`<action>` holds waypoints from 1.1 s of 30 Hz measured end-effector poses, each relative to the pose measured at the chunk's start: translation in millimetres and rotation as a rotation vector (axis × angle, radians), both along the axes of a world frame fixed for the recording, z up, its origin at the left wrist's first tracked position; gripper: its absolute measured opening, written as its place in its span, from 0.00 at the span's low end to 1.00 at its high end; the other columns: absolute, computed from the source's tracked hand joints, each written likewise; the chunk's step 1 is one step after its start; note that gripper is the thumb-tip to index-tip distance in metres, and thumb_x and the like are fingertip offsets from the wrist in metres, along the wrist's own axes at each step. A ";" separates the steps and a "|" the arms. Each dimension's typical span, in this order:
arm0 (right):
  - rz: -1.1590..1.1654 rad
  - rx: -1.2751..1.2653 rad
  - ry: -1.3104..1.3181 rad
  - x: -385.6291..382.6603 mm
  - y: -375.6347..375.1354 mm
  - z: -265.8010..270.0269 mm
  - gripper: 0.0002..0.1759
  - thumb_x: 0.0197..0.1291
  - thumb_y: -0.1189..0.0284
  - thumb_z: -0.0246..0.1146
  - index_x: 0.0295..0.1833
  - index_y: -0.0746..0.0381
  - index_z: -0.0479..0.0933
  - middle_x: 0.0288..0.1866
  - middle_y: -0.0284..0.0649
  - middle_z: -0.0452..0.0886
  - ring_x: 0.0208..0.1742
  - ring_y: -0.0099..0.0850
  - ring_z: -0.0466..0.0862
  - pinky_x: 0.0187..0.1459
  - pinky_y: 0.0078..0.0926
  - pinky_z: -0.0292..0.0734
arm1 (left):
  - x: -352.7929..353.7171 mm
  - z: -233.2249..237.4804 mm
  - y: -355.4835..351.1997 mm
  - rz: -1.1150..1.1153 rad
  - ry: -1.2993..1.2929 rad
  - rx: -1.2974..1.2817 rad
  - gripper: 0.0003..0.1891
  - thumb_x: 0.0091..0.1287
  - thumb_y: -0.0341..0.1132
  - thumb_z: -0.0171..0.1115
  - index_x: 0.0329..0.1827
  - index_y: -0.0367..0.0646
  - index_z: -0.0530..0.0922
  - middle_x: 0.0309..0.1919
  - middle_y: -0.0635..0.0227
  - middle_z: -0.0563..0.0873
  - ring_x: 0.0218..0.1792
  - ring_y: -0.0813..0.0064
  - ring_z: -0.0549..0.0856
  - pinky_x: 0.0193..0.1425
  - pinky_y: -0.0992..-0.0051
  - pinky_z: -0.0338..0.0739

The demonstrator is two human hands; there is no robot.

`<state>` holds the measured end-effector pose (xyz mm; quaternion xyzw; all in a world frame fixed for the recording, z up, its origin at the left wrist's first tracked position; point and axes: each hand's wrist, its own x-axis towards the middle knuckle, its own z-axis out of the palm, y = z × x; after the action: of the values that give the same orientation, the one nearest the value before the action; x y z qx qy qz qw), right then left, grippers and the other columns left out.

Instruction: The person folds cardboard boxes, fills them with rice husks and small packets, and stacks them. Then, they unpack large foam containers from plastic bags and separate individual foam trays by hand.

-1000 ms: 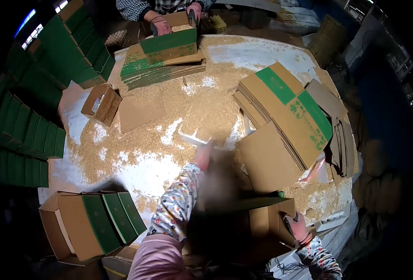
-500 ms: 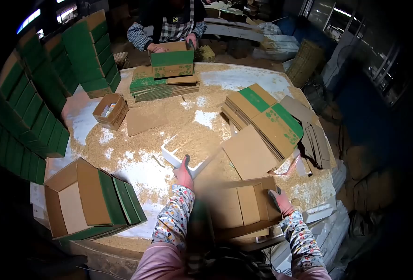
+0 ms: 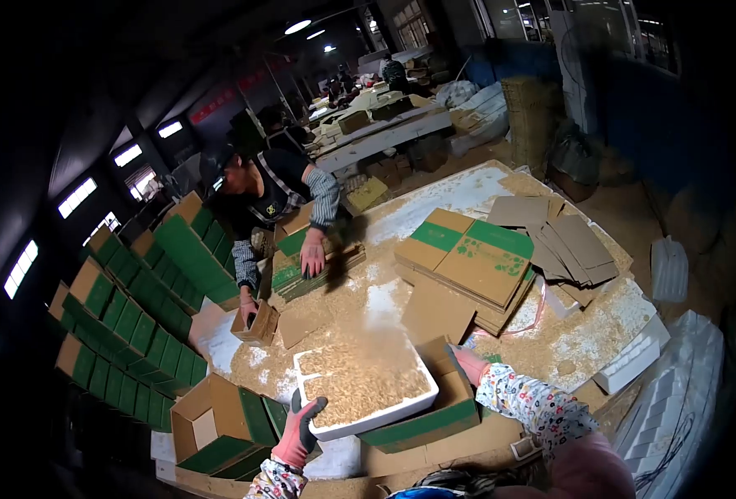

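Observation:
My left hand (image 3: 297, 428), in a pink and grey glove, grips the near-left edge of a white foam tray (image 3: 376, 422). Brown sawdust-like material (image 3: 360, 378) heaps up inside it. The tray's right end overlaps an open green and brown cardboard box (image 3: 426, 431), hiding much of the box's inside. At that box's far right wall is my right hand (image 3: 469, 364), gloved too, its fingers partly hidden behind the cardboard it holds. Another open cardboard box (image 3: 247, 412) stands to the left of my left hand.
Flat green and brown cartons (image 3: 476, 258) lie stacked on the table, with loose cardboard sheets (image 3: 572, 245) beside them. Across the table, a co-worker (image 3: 272, 187) leans over, one hand at a small carton (image 3: 256, 324). Stacked green boxes (image 3: 118, 324) line the left side.
My left hand has brought the foam tray up from the table to the box, now heaped with sawdust. My view has swung upward. The co-worker has reached over to the small carton.

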<state>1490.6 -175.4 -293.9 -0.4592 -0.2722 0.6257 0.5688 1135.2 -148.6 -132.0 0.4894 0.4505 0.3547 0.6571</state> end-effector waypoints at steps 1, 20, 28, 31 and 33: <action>-0.074 0.037 0.100 -2.8 4.5 -2.4 0.19 0.72 0.60 0.50 0.58 0.62 0.72 0.52 0.32 0.80 0.48 0.24 0.79 0.49 0.24 0.74 | 12.6 -3.6 0.0 -0.050 -0.054 -0.032 0.35 0.61 0.30 0.66 0.70 0.36 0.59 0.57 0.60 0.77 0.54 0.70 0.79 0.59 0.71 0.74; 0.230 0.010 -1.228 5.3 -94.7 16.2 0.22 0.73 0.56 0.45 0.57 0.63 0.71 0.43 0.38 0.80 0.38 0.27 0.79 0.39 0.27 0.76 | 59.5 -76.5 -40.0 -0.526 0.660 0.573 0.14 0.66 0.39 0.55 0.42 0.38 0.80 0.35 0.59 0.85 0.39 0.61 0.85 0.46 0.68 0.79; -0.036 -0.527 -0.260 71.2 51.4 -19.1 0.20 0.65 0.58 0.60 0.55 0.61 0.75 0.32 0.34 0.76 0.31 0.27 0.78 0.33 0.22 0.76 | -60.4 -274.1 81.6 0.023 1.358 0.501 0.26 0.55 0.42 0.68 0.57 0.45 0.74 0.50 0.48 0.74 0.49 0.48 0.77 0.55 0.57 0.72; -0.008 -0.468 0.027 114.6 94.6 -124.2 0.10 0.61 0.66 0.65 0.36 0.62 0.78 0.20 0.34 0.74 0.18 0.27 0.74 0.22 0.24 0.69 | -69.2 -300.3 88.9 -0.007 1.148 0.421 0.15 0.58 0.36 0.64 0.46 0.43 0.76 0.47 0.53 0.76 0.45 0.51 0.79 0.47 0.58 0.76; -0.150 -0.439 -0.123 78.7 114.9 -87.5 0.12 0.57 0.67 0.67 0.27 0.63 0.77 0.18 0.34 0.75 0.18 0.26 0.74 0.20 0.23 0.67 | -68.4 -294.1 95.5 0.231 0.997 0.274 0.10 0.61 0.32 0.63 0.43 0.38 0.77 0.39 0.52 0.80 0.41 0.52 0.80 0.45 0.62 0.75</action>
<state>1569.3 -60.5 -381.4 -0.6281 -0.1286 0.5967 0.4826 1066.9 -53.1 -426.1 0.6273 0.7087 0.2046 0.2498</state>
